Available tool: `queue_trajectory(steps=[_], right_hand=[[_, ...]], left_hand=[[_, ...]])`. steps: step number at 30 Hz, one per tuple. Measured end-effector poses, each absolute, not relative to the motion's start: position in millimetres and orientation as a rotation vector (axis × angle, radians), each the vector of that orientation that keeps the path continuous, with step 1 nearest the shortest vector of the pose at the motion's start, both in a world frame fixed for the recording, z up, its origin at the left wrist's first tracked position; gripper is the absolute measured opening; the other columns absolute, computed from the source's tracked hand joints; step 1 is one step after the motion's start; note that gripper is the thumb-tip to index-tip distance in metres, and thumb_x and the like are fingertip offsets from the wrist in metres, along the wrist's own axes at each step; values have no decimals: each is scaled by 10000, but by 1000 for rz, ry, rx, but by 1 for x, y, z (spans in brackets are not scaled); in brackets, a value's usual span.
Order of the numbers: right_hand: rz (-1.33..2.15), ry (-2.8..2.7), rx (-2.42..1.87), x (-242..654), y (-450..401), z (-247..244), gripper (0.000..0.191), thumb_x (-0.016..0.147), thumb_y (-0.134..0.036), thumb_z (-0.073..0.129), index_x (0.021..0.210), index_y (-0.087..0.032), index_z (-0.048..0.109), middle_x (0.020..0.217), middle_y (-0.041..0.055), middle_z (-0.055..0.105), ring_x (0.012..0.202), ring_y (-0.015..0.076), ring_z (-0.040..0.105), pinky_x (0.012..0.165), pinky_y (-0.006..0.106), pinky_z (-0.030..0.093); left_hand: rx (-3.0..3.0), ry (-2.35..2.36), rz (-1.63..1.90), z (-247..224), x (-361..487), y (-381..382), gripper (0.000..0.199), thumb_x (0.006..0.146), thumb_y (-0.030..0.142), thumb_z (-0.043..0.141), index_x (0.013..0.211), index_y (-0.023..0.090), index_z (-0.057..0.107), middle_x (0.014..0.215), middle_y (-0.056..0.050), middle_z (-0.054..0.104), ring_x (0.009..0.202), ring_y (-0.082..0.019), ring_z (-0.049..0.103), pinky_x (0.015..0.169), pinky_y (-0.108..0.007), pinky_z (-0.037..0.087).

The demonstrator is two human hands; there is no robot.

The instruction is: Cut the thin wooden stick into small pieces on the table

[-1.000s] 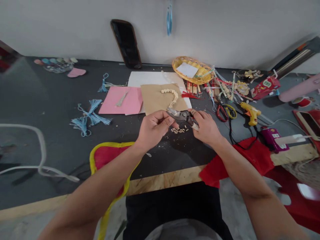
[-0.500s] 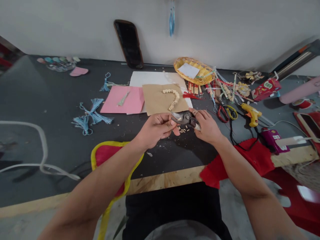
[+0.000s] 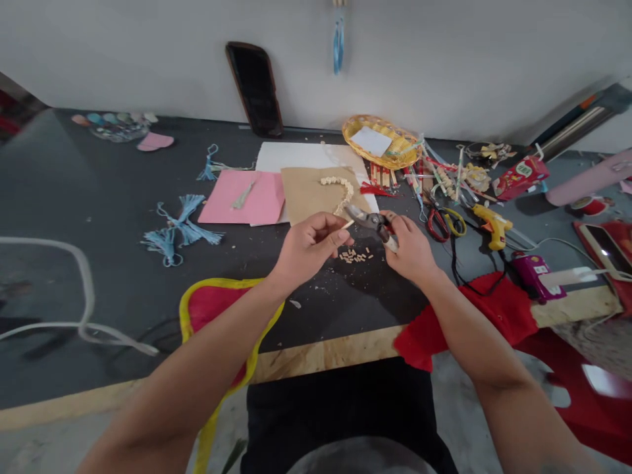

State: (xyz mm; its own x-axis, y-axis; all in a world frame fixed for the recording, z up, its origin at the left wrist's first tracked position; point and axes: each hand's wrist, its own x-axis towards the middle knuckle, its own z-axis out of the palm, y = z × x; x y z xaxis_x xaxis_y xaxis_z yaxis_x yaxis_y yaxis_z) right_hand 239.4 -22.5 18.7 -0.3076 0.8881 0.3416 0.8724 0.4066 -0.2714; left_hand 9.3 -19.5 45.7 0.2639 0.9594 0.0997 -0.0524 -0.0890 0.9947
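Observation:
Between the thumb and fingers of my left hand (image 3: 316, 245) is a thin pale wooden stick (image 3: 348, 224), its tip poking out to the right. My right hand (image 3: 409, 247) is wrapped round the handles of pruning shears (image 3: 368, 218); their blades point left, just above the stick's tip. Below the blades, several short cut pieces of stick (image 3: 354, 255) lie scattered on the dark tabletop. Behind my hands, a curved strip of small pale pieces (image 3: 340, 187) rests on brown paper (image 3: 301, 191).
Pink paper (image 3: 222, 197) and blue tassels (image 3: 185, 224) lie to the left. A wicker basket (image 3: 355, 128) stands at the back. On the right are scissors (image 3: 438, 224), a yellow glue gun (image 3: 494, 225), a red cloth (image 3: 498, 309) and a purple box (image 3: 530, 273). A phone (image 3: 255, 89) leans against the wall.
The shears have moved from the left fingertips slightly up and right, and their blades now show clear of the fingers. The stick's tip and the cut pieces have come into plainer view.

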Motion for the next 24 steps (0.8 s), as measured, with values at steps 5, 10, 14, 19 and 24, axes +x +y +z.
queue_trajectory(steps=[5,10,14,19,24], right_hand=[[64,-2208,-1472,245,-18,16,581,801,-183,504,1375,-164,413,1220,155,598,1132,328,543,981,502,465],[144,-2263,-1433,248,-16,17,592,858,-256,506,1427,-168,367,1254,152,581,1175,323,516,987,501,463],[179,-2276,-1430,250,-16,20,602,867,-262,503,1446,-191,352,1259,147,580,1174,330,518,969,519,467],[205,-2248,-1422,246,-19,22,579,833,-203,506,1404,-169,414,1221,155,604,1134,319,558,957,491,485],[172,-2228,-1474,241,-23,25,511,830,-164,474,1341,-154,469,1175,150,634,1086,293,596,941,434,502]], left_hand=[[1492,1078,1163,42,8,-18,179,825,330,669,800,158,629,696,-37,716,434,-53,426,429,-186,355],[1385,1005,1072,43,7,-19,177,824,328,656,781,158,626,645,-29,689,391,-42,336,385,-200,259],[1275,923,1002,46,7,-17,266,777,399,715,733,159,610,613,-38,679,379,-38,319,371,-206,217],[1188,880,973,49,7,-15,345,731,457,761,708,153,600,590,-41,672,364,-28,307,361,-202,188],[1150,870,1007,47,7,-16,362,720,459,775,723,140,602,581,-38,669,359,-22,301,361,-194,185]])
